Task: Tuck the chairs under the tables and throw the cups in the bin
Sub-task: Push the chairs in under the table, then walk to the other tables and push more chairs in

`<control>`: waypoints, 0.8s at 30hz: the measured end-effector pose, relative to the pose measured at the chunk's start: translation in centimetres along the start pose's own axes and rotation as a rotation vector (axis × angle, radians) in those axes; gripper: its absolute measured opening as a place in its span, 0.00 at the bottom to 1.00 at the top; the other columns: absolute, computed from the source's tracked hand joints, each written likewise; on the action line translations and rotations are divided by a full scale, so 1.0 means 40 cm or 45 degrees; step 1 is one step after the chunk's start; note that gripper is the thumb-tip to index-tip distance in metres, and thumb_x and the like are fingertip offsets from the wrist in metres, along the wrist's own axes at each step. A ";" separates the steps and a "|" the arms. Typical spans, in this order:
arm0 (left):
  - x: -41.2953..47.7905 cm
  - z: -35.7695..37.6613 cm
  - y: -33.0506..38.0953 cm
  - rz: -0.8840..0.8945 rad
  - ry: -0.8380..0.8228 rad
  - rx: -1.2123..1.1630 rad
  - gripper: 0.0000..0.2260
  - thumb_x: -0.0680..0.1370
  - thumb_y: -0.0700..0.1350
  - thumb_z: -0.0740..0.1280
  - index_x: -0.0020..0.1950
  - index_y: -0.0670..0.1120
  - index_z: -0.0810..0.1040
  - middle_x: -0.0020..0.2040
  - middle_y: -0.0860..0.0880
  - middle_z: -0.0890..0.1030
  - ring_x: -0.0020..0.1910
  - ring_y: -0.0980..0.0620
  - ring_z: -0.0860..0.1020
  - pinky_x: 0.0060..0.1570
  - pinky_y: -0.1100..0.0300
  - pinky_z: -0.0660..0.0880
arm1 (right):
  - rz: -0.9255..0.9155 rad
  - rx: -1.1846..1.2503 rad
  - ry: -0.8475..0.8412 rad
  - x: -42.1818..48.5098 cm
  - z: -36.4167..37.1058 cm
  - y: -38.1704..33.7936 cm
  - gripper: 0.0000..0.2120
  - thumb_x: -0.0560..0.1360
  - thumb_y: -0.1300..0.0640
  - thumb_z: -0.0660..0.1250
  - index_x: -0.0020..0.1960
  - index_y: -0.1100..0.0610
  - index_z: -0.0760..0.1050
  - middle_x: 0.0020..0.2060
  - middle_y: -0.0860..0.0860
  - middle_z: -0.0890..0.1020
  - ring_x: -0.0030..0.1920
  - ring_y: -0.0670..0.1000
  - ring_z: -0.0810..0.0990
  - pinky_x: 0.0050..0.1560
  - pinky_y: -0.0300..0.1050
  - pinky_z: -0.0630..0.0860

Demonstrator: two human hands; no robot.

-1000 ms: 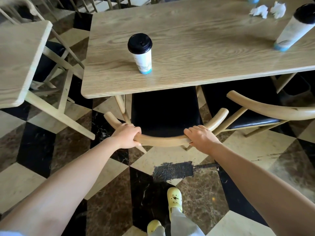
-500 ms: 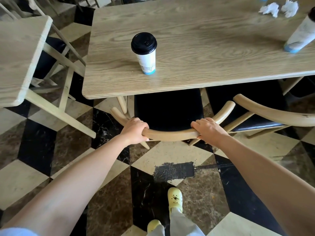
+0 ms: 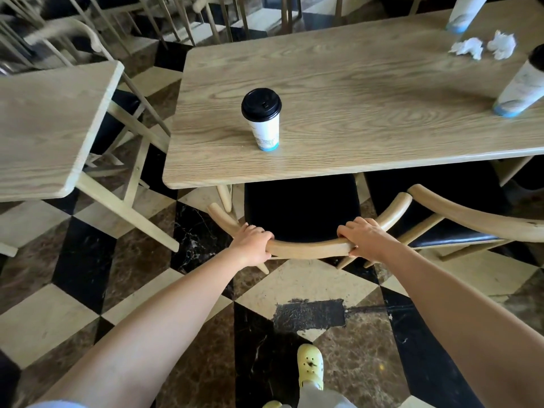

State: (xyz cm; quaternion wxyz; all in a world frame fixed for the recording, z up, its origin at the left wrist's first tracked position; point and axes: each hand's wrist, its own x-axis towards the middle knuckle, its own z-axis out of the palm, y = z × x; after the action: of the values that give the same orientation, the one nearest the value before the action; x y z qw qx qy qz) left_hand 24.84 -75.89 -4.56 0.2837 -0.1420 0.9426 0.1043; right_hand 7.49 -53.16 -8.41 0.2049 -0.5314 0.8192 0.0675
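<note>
A wooden chair [image 3: 312, 249] with a black seat and a curved backrest stands partly under the long wooden table [image 3: 368, 101]. My left hand [image 3: 253, 242] grips the left part of the backrest and my right hand [image 3: 363, 240] grips the right part. A white paper cup [image 3: 263, 120] with a black lid stands upright near the table's front edge. A second cup [image 3: 521, 89] stands at the right edge and a third cup [image 3: 463, 10] at the far right top, cut off by the frame.
Two crumpled tissues [image 3: 482, 47] lie near the far right of the table. A second chair [image 3: 471, 219] sits to the right, half under the table. A smaller table [image 3: 44, 128] stands to the left, with more chairs behind. My yellow shoe [image 3: 310, 368] is on the checkered floor.
The chair has slid further under the table, with both hands still on the backrest. More of the far side of the room has come into view.
</note>
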 end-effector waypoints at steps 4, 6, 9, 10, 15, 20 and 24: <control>0.006 -0.020 0.021 -0.033 -0.048 -0.059 0.22 0.78 0.47 0.63 0.71 0.48 0.67 0.67 0.46 0.73 0.67 0.44 0.68 0.67 0.51 0.63 | 0.075 -0.011 0.005 -0.003 -0.010 -0.007 0.23 0.72 0.46 0.69 0.63 0.50 0.67 0.57 0.49 0.74 0.61 0.52 0.68 0.67 0.48 0.61; 0.012 -0.035 0.041 -0.027 -0.151 -0.073 0.22 0.78 0.49 0.63 0.72 0.47 0.66 0.66 0.45 0.74 0.64 0.44 0.72 0.62 0.51 0.70 | 0.229 0.017 -0.004 -0.014 -0.015 -0.001 0.27 0.70 0.41 0.69 0.64 0.53 0.68 0.59 0.51 0.72 0.63 0.54 0.67 0.69 0.48 0.61; 0.023 -0.063 0.063 0.002 -0.301 -0.086 0.23 0.78 0.51 0.62 0.72 0.45 0.66 0.67 0.45 0.73 0.62 0.44 0.73 0.58 0.52 0.73 | 0.313 0.026 -0.050 -0.030 -0.023 0.005 0.29 0.70 0.39 0.67 0.66 0.53 0.69 0.63 0.51 0.71 0.66 0.54 0.66 0.73 0.49 0.55; 0.028 -0.074 0.071 0.022 -0.336 -0.105 0.24 0.78 0.51 0.62 0.73 0.45 0.65 0.68 0.45 0.72 0.63 0.45 0.73 0.58 0.54 0.73 | 0.318 0.058 -0.066 -0.035 -0.026 0.005 0.28 0.71 0.40 0.67 0.67 0.51 0.69 0.64 0.51 0.71 0.68 0.54 0.65 0.74 0.50 0.53; 0.068 -0.125 0.142 0.167 -0.509 -0.006 0.25 0.79 0.53 0.61 0.74 0.46 0.64 0.73 0.46 0.67 0.68 0.46 0.70 0.56 0.58 0.69 | 0.423 0.683 -0.040 -0.071 -0.073 0.010 0.19 0.74 0.53 0.67 0.64 0.54 0.75 0.63 0.50 0.77 0.66 0.50 0.72 0.69 0.41 0.61; 0.130 -0.201 0.245 0.250 -0.530 -0.115 0.19 0.78 0.53 0.61 0.68 0.50 0.71 0.64 0.45 0.76 0.58 0.46 0.77 0.45 0.56 0.76 | 0.625 1.090 -0.088 -0.141 -0.139 0.029 0.14 0.79 0.56 0.62 0.63 0.54 0.77 0.63 0.50 0.79 0.64 0.48 0.75 0.58 0.34 0.68; 0.179 -0.273 0.352 0.361 -0.508 -0.091 0.17 0.79 0.51 0.60 0.67 0.48 0.73 0.60 0.44 0.78 0.55 0.46 0.79 0.49 0.52 0.78 | 0.843 1.233 -0.109 -0.232 -0.157 0.087 0.15 0.78 0.55 0.61 0.61 0.60 0.77 0.58 0.59 0.82 0.59 0.58 0.80 0.60 0.49 0.75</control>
State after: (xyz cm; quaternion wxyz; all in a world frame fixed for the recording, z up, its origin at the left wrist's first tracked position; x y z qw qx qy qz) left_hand 9.01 -67.20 1.97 0.4414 0.0052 0.8742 0.2022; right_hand 5.97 -45.92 0.68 0.4252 -0.0901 0.8701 -0.2326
